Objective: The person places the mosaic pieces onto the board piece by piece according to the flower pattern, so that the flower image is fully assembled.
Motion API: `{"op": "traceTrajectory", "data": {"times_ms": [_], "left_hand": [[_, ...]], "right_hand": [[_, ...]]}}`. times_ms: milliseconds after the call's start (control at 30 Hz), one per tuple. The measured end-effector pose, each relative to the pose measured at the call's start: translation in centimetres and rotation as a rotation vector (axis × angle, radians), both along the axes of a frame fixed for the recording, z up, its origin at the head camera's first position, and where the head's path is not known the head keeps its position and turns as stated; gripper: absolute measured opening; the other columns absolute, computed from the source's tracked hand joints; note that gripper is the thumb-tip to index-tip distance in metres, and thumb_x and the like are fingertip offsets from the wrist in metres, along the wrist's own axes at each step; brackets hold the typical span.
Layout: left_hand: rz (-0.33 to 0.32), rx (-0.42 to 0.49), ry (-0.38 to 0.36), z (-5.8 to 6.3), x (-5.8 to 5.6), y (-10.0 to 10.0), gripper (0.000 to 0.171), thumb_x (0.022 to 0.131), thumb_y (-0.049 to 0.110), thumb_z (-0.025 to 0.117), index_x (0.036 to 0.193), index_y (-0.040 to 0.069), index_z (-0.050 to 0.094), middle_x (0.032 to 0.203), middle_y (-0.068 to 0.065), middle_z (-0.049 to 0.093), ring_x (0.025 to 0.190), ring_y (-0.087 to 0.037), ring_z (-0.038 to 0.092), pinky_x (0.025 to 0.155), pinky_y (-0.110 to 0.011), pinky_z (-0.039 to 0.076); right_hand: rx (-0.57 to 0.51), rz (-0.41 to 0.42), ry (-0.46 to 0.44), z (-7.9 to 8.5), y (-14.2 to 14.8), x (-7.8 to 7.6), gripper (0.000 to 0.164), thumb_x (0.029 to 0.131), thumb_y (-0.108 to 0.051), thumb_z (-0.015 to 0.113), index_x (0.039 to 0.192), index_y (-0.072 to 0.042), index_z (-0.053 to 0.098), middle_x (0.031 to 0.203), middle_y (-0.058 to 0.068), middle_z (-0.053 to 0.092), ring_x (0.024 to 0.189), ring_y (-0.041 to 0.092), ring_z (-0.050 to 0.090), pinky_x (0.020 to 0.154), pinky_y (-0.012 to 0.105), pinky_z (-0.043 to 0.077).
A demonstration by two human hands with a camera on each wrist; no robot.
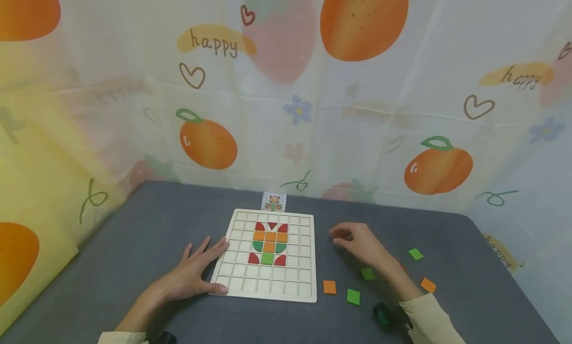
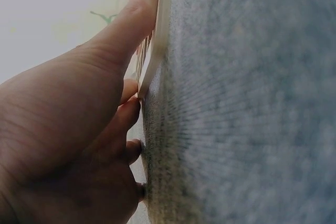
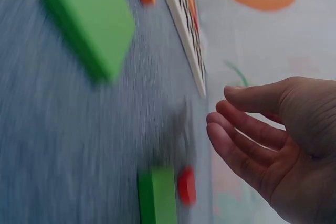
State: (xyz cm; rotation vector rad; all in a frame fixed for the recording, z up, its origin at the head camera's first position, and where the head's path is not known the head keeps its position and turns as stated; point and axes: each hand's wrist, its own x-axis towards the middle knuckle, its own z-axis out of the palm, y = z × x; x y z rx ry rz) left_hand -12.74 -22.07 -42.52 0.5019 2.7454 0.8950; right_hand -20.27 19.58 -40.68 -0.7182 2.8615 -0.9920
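Note:
A white grid board (image 1: 256,284) lies on the table with a pattern of red, orange and green tiles (image 1: 269,236) set in its middle. My left hand (image 1: 196,269) rests at its left side, fingers spread, the thumb on the near left corner and the index fingertip on the edge. In the left wrist view the thumb (image 2: 139,11) lies along the board's rim (image 2: 160,35). To the right of the board my right hand (image 1: 357,240) hovers above the table, fingers loosely bent. The right wrist view shows a gap between thumb (image 3: 257,98) and fingers, with nothing in it.
Loose green tiles (image 1: 353,297) and orange tiles (image 1: 329,287) lie on the dark table (image 1: 111,235) around the right forearm. A red piece (image 3: 187,186) lies beside a green one. A small pattern card (image 1: 273,202) sits behind the board, before a printed curtain (image 1: 268,101).

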Motion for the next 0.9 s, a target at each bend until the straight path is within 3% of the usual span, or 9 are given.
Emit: {"op": "traceTrajectory", "data": {"times_ms": [333,600,900], "left_hand": [[0.0,0.017,0.005,0.0,0.4,-0.2,0.106,0.068,0.054,0.082,0.152,0.009,0.035,0.159,-0.016,0.026,0.144,-0.052,0.006,0.106,-0.071,-0.007],[-0.019,0.024,0.011,0.0,0.1,-0.1,0.106,0.069,0.055,0.081,0.153,0.009,0.034,0.159,-0.016,0.026,0.144,-0.052,0.006,0.106,-0.071,-0.007],[-0.012,0.019,0.001,-0.1,0.0,0.0,0.107,0.069,0.055,0.081,0.153,0.009,0.034,0.16,-0.017,0.025,0.144,-0.052,0.005,0.106,-0.071,-0.008]], "right_hand": [[0.041,-0.091,0.007,0.6,6.4,0.4,0.025,0.09,-0.004,0.069,0.115,-0.002,0.069,0.107,0.011,0.07,0.096,0.028,0.067,0.08,0.041,0.055],[0.059,-0.185,0.015,0.8,11.7,2.4,0.028,0.09,-0.005,0.068,0.118,-0.002,0.068,0.112,0.015,0.069,0.1,0.034,0.066,0.08,0.044,0.055],[0.136,-0.262,0.049,0.4,15.8,3.1,0.028,0.088,-0.009,0.072,0.113,0.001,0.068,0.101,0.015,0.071,0.088,0.031,0.067,0.071,0.044,0.055]]}}
